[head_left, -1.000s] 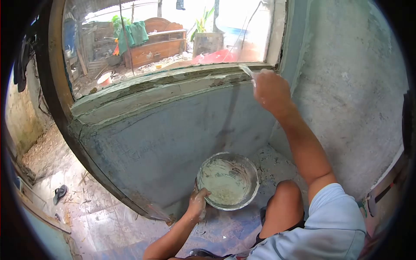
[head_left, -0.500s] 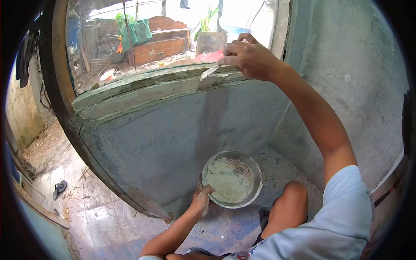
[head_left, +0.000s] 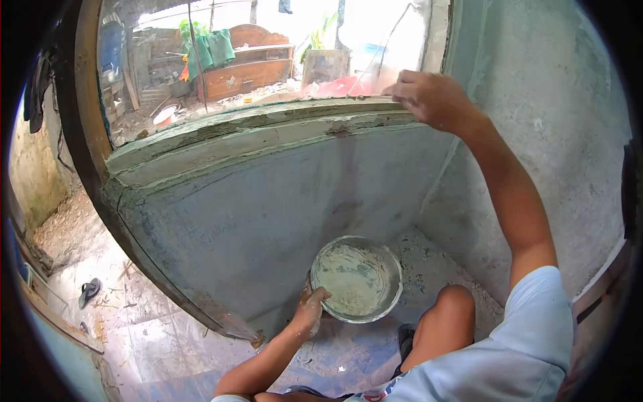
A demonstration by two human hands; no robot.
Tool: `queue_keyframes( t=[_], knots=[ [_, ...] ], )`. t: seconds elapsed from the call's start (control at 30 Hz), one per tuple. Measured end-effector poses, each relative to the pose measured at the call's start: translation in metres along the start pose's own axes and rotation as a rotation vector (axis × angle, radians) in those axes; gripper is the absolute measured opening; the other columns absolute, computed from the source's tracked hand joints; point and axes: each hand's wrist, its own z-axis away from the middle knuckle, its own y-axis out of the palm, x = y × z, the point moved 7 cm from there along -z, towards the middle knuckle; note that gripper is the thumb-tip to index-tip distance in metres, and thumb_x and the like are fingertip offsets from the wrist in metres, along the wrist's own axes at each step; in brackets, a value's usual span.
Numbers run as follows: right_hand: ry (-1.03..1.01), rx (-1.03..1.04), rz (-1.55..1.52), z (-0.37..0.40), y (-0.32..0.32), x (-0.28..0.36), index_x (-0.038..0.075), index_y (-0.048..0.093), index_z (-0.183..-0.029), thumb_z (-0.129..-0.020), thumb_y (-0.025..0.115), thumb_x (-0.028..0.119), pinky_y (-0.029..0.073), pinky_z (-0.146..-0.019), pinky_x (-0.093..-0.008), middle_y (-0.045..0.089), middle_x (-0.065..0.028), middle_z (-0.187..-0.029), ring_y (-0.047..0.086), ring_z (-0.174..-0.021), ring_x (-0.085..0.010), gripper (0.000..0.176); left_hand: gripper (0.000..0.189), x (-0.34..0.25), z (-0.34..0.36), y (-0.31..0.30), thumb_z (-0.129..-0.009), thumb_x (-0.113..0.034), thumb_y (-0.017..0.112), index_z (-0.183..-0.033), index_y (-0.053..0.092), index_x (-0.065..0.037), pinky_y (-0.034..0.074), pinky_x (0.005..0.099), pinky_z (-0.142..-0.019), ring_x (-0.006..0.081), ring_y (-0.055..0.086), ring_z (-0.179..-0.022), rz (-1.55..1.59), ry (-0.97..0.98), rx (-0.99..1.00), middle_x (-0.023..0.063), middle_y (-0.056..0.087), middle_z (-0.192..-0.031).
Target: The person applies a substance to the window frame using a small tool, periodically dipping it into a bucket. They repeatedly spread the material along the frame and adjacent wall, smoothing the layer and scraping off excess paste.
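Observation:
My left hand [head_left: 310, 311] grips the near-left rim of a round metal bowl [head_left: 396, 271], thumb over the edge. Pale greenish-grey paste [head_left: 351, 285] coats the inside of the bowl, which I hold above the floor, tilted toward me. My right hand [head_left: 435, 100] is raised at the right end of the window ledge [head_left: 221, 137], fingers curled closed. It is slightly blurred, and the putty knife in it is almost wholly hidden, with only a thin tip toward the ledge. Rough paste and a dark damp patch [head_left: 339, 127] mark the ledge's front edge.
Below the ledge stands a grey plastered wall [head_left: 268, 208], meeting another rough wall [head_left: 549, 134] at the right corner. A dark curved frame [head_left: 84, 134] borders the left side. Through the window stands a wooden headboard [head_left: 248, 67]. A black slipper [head_left: 89, 293] lies on the floor.
My right hand has moved right along the ledge and slightly down, taking the putty knife with it. The left hand and bowl have hardly moved.

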Motion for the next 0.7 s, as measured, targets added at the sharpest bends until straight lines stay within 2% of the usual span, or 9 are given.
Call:
queue_keyframes(
  t=[0.13, 0.23, 0.3, 0.33, 0.47, 0.57, 0.63, 0.67, 0.7],
  knots=[
    [0.034, -0.080, -0.157, 0.032, 0.031, 0.016, 0.008, 0.075, -0.121, -0.098, 0.065, 0.017, 0.053, -0.081, -0.0442, 0.071, -0.0131, -0.096, 0.067, -0.091, -0.0337, 0.026, 0.081, 0.005, -0.007, -0.003, -0.086, -0.010, 0.050, -0.161, 0.020, -0.020, 0.067, 0.0480, -0.072, 0.0346, 0.067, -0.111, -0.002, 0.000, -0.002, 0.0188, 0.050, -0.140],
    [0.113, -0.130, -0.375, 0.041, 0.035, 0.039, 0.003, 0.073, -0.122, -0.097, 0.065, 0.014, 0.050, -0.080, -0.0463, 0.066, -0.0181, -0.089, 0.062, -0.087, -0.0364, 0.029, 0.084, 0.012, -0.009, -0.004, -0.085, -0.010, 0.050, -0.162, 0.019, -0.019, 0.067, 0.0481, -0.073, 0.0345, 0.065, -0.115, 0.008, -0.036, 0.006, 0.0182, 0.050, -0.141],
    [0.119, -0.158, -0.385, 0.041, 0.034, 0.055, 0.003, 0.073, -0.122, -0.097, 0.063, 0.012, 0.050, -0.080, -0.0466, 0.065, -0.0183, -0.089, 0.062, -0.086, -0.0367, 0.028, 0.084, 0.006, -0.005, -0.001, -0.084, -0.009, 0.050, -0.162, 0.021, -0.017, 0.067, 0.0471, -0.075, 0.0327, 0.062, -0.120, -0.047, -0.018, -0.037, 0.0170, 0.049, -0.142],
    [0.128, -0.188, -0.386, 0.040, 0.032, 0.059, 0.002, 0.073, -0.121, -0.097, 0.062, 0.009, 0.049, -0.080, -0.0468, 0.064, -0.0184, -0.088, 0.062, -0.085, -0.0370, 0.028, 0.083, 0.009, -0.011, -0.003, -0.082, -0.009, 0.050, -0.161, 0.026, -0.015, 0.067, 0.0454, -0.076, 0.0305, 0.059, -0.123, -0.032, 0.017, 0.006, 0.0157, 0.049, -0.142],
    [0.078, -0.096, -0.420, 0.026, 0.031, 0.070, 0.002, 0.073, -0.121, -0.097, 0.057, 0.009, 0.050, -0.080, -0.0474, 0.063, -0.0196, -0.090, 0.062, -0.086, -0.0389, 0.030, 0.080, 0.006, -0.005, 0.001, -0.082, -0.009, 0.050, -0.159, 0.029, -0.013, 0.066, 0.0429, -0.079, 0.0293, 0.060, -0.121, -0.008, -0.021, -0.019, 0.0155, 0.050, -0.142],
    [0.118, -0.125, -0.413, 0.020, 0.030, 0.072, 0.001, 0.073, -0.120, -0.096, 0.057, 0.009, 0.050, -0.080, -0.0480, 0.065, -0.0203, -0.091, 0.063, -0.087, -0.0395, 0.029, 0.079, -0.001, -0.003, 0.006, -0.082, -0.009, 0.050, -0.158, 0.030, -0.013, 0.066, 0.0416, -0.077, 0.0286, 0.060, -0.120, -0.030, 0.023, 0.003, 0.0154, 0.050, -0.141],
    [0.113, -0.157, -0.411, 0.019, 0.034, 0.071, 0.001, 0.073, -0.120, -0.097, 0.058, 0.009, 0.050, -0.080, -0.0482, 0.065, -0.0204, -0.091, 0.063, -0.087, -0.0393, 0.029, 0.076, -0.005, 0.005, 0.010, -0.083, -0.009, 0.050, -0.157, 0.034, -0.008, 0.060, 0.0400, -0.092, 0.0277, 0.056, -0.124, -0.020, -0.051, -0.029, 0.0153, 0.050, -0.142],
    [0.087, -0.153, -0.394, 0.020, 0.037, 0.073, 0.001, 0.073, -0.119, -0.097, 0.058, 0.010, 0.050, -0.080, -0.0482, 0.065, -0.0205, -0.091, 0.064, -0.088, -0.0394, 0.029, 0.076, 0.003, -0.001, 0.004, -0.083, -0.009, 0.050, -0.157, 0.034, -0.008, 0.060, 0.0400, -0.092, 0.0277, 0.056, -0.124, -0.018, -0.049, -0.029, 0.0153, 0.050, -0.142],
    [0.061, -0.150, -0.376, 0.019, 0.038, 0.075, 0.001, 0.073, -0.119, -0.097, 0.058, 0.010, 0.051, -0.081, -0.0483, 0.065, -0.0206, -0.091, 0.064, -0.088, -0.0394, 0.028, 0.074, 0.015, -0.013, -0.007, -0.083, -0.008, 0.051, -0.156, 0.035, -0.006, 0.054, 0.0391, -0.099, 0.0273, 0.053, -0.127, -0.033, 0.009, -0.026, 0.0152, 0.051, -0.142]
  ],
)
